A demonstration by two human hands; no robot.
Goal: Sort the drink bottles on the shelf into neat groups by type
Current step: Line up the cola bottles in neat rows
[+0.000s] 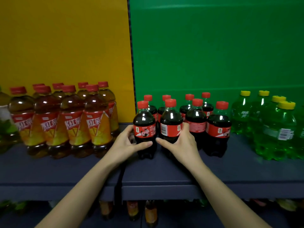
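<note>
Several small cola bottles with red caps stand grouped at the middle of the dark blue shelf (65, 171). My left hand (127, 143) grips the front-left cola bottle (144, 122) low on its body. My right hand (181, 143) grips the cola bottle beside it (171, 120), thumb across its lower front. Both bottles stand upright on the shelf, close together. On the left stands a group of iced red tea bottles (69, 120) with red caps and orange labels. On the right stands a group of green soda bottles (273, 127) with yellow caps.
A pale green tea bottle (4, 122) shows at the far left edge. The back wall is yellow on the left and green on the right, split by a dark upright post (131, 60). More bottles (149, 213) lie on a lower shelf below the front edge.
</note>
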